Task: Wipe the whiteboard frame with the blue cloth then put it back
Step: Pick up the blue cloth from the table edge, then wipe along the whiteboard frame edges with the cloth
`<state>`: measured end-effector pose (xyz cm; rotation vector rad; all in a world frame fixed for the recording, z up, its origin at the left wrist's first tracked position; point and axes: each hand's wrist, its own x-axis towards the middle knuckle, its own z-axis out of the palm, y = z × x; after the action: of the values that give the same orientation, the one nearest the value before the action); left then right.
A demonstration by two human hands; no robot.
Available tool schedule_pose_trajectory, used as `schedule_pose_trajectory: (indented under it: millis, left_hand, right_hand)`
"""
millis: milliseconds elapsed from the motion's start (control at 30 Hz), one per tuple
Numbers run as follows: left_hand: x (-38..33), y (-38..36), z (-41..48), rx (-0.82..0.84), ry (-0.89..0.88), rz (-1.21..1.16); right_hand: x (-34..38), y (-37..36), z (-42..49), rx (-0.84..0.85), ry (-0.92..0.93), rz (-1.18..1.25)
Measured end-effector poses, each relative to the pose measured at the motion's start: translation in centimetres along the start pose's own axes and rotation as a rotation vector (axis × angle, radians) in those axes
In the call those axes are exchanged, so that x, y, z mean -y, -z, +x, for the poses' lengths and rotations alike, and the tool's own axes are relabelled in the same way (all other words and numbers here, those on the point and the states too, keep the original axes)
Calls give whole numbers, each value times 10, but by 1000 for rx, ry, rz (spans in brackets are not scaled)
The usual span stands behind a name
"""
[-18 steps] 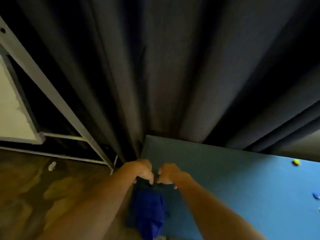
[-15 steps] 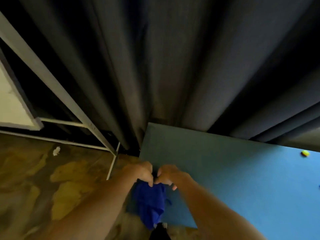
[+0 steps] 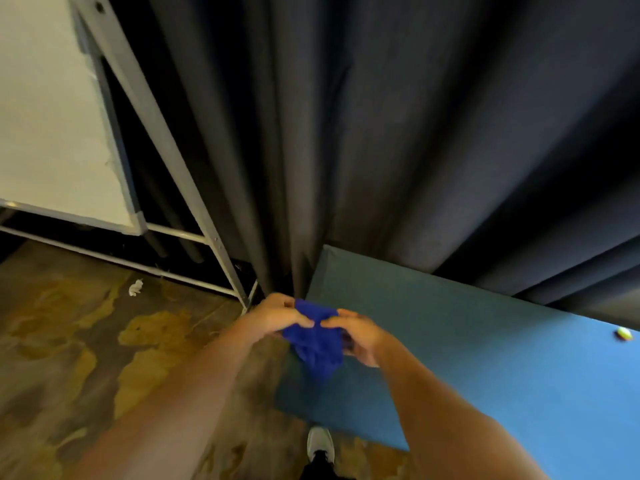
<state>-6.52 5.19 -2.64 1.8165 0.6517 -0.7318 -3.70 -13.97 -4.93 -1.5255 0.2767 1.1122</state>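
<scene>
A dark blue cloth (image 3: 317,344) hangs bunched between both hands, above the near left corner of a blue table. My left hand (image 3: 277,315) pinches its upper left edge. My right hand (image 3: 358,334) grips its right side, thumb and fingers closed on the fabric. The whiteboard (image 3: 52,116) stands at the upper left, white with a grey frame (image 3: 119,161) along its right edge and a slanted grey metal stand leg (image 3: 162,140) beside it. Both hands are well to the right of and below the frame.
A blue table (image 3: 485,358) fills the lower right, with a small yellow-green object (image 3: 624,333) at its far right. Dark curtains (image 3: 381,133) hang behind. The floor (image 3: 69,358) is mottled brown, with a white scrap (image 3: 135,287). My shoe (image 3: 320,441) shows at the bottom.
The view has tilted down and turned left, bringing more of the whiteboard in. The cloth has gone from hanging below my hands to bunched up between them, raised slightly.
</scene>
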Motion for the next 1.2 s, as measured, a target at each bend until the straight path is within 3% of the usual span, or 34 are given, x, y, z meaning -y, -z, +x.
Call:
schedule_pose_trajectory:
  millis: [67, 167, 300, 433, 633, 833, 1033, 1200]
  left_hand:
    - [-17, 35, -24, -64, -19, -301]
    - [-39, 85, -65, -119, -143, -627]
    - [-48, 153, -127, -81, -351, -848]
    - [-31, 237, -182, -143, -576, -771]
    - [-13, 348, -261, -228, -568, -501]
    - [-33, 432, -307, -222, -669, -361]
    - [-75, 530, -322, -220, -787, -545]
    - [-126, 636, -317, -142, -896, -836]
  right_hand:
    - [39, -19, -13, 95, 127, 194]
    - [102, -61, -34, 193, 314, 237]
    - [169, -138, -60, 235, 505, 225]
    - [217, -230, -81, 246, 654, 225]
    - [273, -340, -111, 296, 789, 183]
    - [350, -403, -140, 413, 933, 94]
    - [455, -454, -155, 435, 1124, 66]
    - [544, -485, -149, 337, 1410, -233]
